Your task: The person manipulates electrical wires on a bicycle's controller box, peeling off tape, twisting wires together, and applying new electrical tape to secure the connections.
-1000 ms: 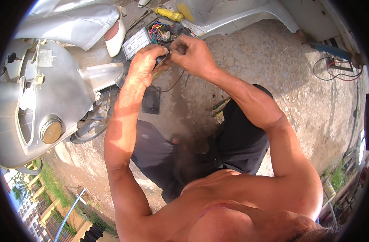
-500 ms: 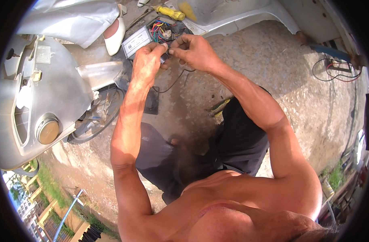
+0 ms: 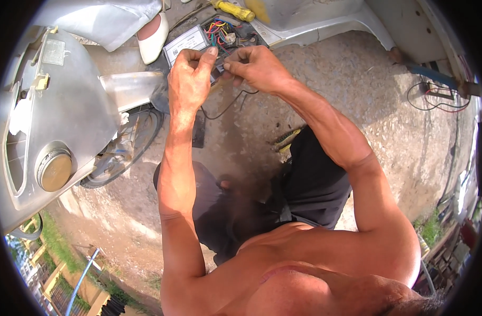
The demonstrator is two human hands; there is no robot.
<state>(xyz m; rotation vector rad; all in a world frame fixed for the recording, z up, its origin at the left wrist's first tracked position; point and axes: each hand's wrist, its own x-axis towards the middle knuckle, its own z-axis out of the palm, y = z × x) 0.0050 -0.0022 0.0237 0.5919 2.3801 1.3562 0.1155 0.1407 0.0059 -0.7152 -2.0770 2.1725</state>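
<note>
My left hand [image 3: 190, 81] is closed, thumb pressed to the curled fingers, beside a silver box [image 3: 188, 43] with a label. Right of it my right hand [image 3: 259, 68] makes a pinch with thumb and forefinger. Only a small gap lies between the two sets of fingertips. Whatever either hand holds is too small and too covered to name. Just beyond them a bundle of coloured wires [image 3: 215, 32] spills out by the box, with a pale connector [image 3: 230, 38] among it. Both hands are over the dark tray-like area that bears the box and wires.
A yellow-handled screwdriver [image 3: 234, 10] lies beyond the wires. At the left stand a grey vehicle body [image 3: 80, 100] and a wheel [image 3: 130, 147]. Another person's white shoe [image 3: 154, 42] is close to the box. A thin dark cable [image 3: 225, 111] runs over the rough ground.
The fingertips have drawn slightly apart, and my left thumb has risen away from the right fingers. The whole view has shifted a little.
</note>
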